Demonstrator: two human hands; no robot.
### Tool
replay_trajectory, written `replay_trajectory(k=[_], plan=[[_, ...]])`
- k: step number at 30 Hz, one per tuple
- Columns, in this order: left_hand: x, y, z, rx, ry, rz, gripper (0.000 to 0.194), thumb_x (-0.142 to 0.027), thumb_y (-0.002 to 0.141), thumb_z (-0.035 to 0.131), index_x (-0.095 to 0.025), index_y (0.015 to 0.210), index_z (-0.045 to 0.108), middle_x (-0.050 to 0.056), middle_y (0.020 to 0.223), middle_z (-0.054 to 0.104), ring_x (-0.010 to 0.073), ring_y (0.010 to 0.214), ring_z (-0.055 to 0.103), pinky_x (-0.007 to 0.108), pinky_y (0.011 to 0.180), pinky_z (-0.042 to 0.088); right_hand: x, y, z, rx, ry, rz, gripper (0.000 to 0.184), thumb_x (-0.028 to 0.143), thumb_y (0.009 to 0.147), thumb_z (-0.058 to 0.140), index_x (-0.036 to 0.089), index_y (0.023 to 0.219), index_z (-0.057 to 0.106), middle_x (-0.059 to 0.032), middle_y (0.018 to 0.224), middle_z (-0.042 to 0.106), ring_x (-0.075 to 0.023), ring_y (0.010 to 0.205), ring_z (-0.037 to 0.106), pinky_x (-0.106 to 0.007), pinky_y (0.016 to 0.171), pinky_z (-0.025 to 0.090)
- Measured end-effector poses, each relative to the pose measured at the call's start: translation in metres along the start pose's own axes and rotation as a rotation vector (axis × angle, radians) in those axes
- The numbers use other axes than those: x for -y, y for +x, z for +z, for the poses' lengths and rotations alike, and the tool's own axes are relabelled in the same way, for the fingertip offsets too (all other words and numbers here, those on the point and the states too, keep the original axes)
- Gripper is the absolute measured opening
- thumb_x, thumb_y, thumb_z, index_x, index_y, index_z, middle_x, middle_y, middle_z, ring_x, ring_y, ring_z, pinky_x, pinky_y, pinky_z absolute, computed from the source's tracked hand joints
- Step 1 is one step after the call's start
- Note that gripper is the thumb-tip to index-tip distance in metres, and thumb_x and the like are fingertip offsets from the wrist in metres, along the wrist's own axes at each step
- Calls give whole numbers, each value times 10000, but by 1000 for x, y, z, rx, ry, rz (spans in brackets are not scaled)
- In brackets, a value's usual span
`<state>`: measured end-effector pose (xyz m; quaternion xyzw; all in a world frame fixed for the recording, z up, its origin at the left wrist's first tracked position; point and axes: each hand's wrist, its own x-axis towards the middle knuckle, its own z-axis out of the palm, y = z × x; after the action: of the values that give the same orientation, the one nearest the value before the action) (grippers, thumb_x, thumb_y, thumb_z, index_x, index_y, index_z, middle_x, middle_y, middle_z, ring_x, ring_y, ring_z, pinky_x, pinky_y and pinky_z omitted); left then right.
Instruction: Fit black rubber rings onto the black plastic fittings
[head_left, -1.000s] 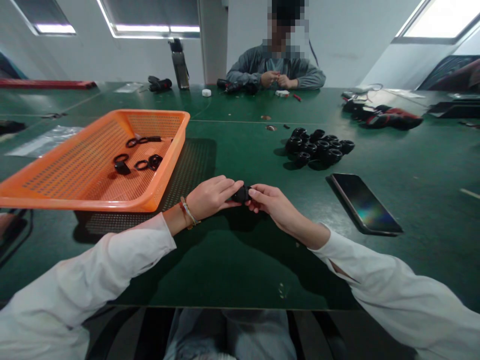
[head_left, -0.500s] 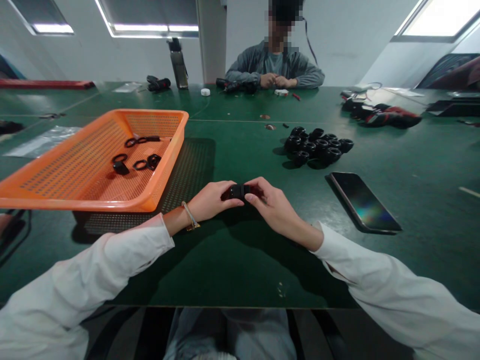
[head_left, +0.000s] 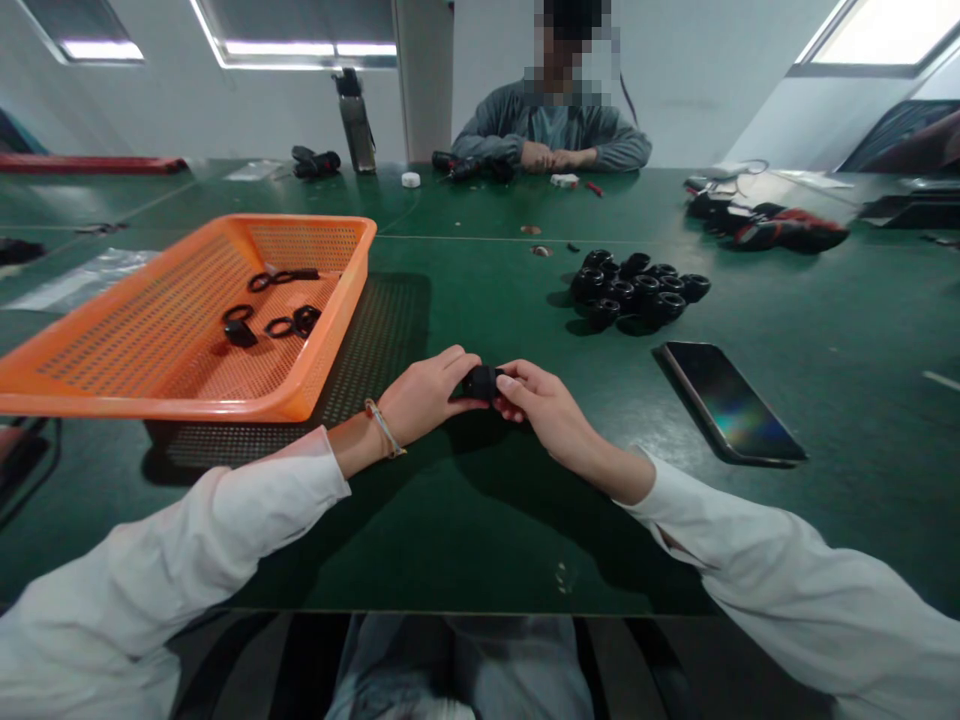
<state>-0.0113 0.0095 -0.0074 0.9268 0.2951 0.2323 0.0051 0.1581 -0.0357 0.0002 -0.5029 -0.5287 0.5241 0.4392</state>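
Note:
Between my two hands, just above the green table, is a small black cylindrical part (head_left: 481, 382). My left hand (head_left: 429, 388) grips its left side with thumb and fingers. From the other side my right hand (head_left: 541, 398) pinches its right end, the thumb in front and the fingers curled behind. Fingers cover much of the part, so its exact kind is unclear. To the left stands an orange perforated basket (head_left: 187, 408), holding several black rings (head_left: 238, 313) and small black pieces. A cluster of shiny black rounded parts (head_left: 637, 288) sits beyond my right hand.
A smartphone (head_left: 733, 402) lies on the green table (head_left: 480, 540) to the right. Across the table a person (head_left: 551, 130) sits with hands together. A bottle (head_left: 355, 122), dark tools (head_left: 472, 166) and a red-and-black bundle (head_left: 780, 226) stand or lie farther back.
My right hand's fingers have curled in, with the thumb now pressed over the part's right end. The part has shifted slightly right. The person opposite has brought their hands down together.

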Motion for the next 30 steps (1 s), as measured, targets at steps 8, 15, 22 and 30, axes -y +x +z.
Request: replay_trajectory(k=[8, 15, 22, 30], plan=[[5, 1, -2, -18, 239, 207, 267, -302, 882, 547, -91, 1034, 485, 83, 878, 616, 180, 792, 614, 263, 676, 516, 2, -1, 0, 28, 189, 122, 218, 374, 642, 613, 178, 658, 518, 55, 543, 496, -68, 478, 424, -252, 494, 289], [3, 2, -13, 15, 398, 366, 217, -222, 941, 404, -75, 1067, 500, 93, 850, 622, 192, 751, 584, 293, 676, 499, 6, -4, -2, 79, 271, 240, 263, 397, 603, 647, 166, 604, 524, 42, 525, 496, -63, 468, 417, -239, 481, 262], [4, 2, -7, 40, 97, 129, 300, -276, 875, 555, -114, 1120, 491, 94, 991, 604, 187, 862, 608, 276, 730, 511, 3, -2, 1, 37, 250, 186, 338, 475, 595, 661, 182, 650, 501, 54, 520, 505, -68, 467, 437, -235, 477, 277], [-9, 1, -3, 96, -218, -260, 415, -378, 818, 618, -127, 1132, 514, 70, 947, 609, 186, 800, 614, 302, 706, 513, -3, 10, -11, -17, -18, -48, 250, 422, 707, 547, 195, 811, 532, 54, 572, 502, -103, 514, 449, -266, 522, 332]])
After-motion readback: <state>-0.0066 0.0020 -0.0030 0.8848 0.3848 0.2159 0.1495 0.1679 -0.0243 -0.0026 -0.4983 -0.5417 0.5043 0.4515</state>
